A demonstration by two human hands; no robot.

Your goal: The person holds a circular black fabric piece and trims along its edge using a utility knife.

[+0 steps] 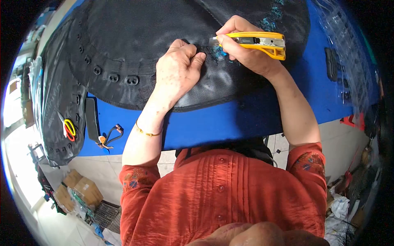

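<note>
A large black mesh fabric piece (119, 24) with a curved edge lies over the blue table. My left hand (178, 65) presses on it with the fingers curled; whether they pinch the cloth is hidden. My right hand (246, 49) grips a yellow utility knife (256, 41), its blade end pointing left toward the left hand, close above the fabric. Blue-green marks or bits (219, 52) show on the cloth just under the blade. Black plastic fittings with two holes (132, 80) run along the fabric's left border.
Yellow-and-red scissors (69, 128) rest on another black piece (55, 110) at the left. Nearby on the blue table (197, 125) are a dark flat bar (92, 119) and a looped cord (111, 137). Clear plastic sheeting (349, 53) lies at the right. Cardboard boxes (84, 190) stand on the floor.
</note>
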